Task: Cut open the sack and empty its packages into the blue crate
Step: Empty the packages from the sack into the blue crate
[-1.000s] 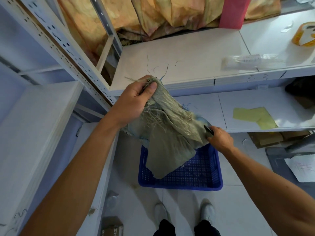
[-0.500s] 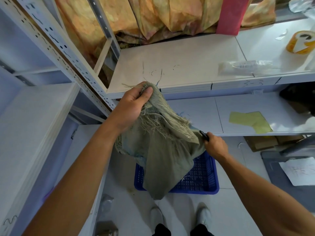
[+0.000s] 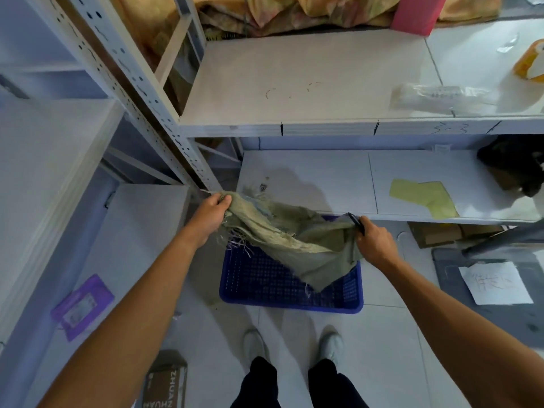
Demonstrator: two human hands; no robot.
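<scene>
Stretched wide, the sack hangs over the blue crate; the left hand grips one end, the right hand clamps the other plus a dark cutter, seemingly to shake contents out.

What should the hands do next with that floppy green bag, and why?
Probably give the sack a small shake over the blue crate. The left hand and right hand grip its ends, it sags flat with its frayed edge over the crate, and no packages show in the crate's visible floor, so a shake would check nothing is stuck inside.
</scene>
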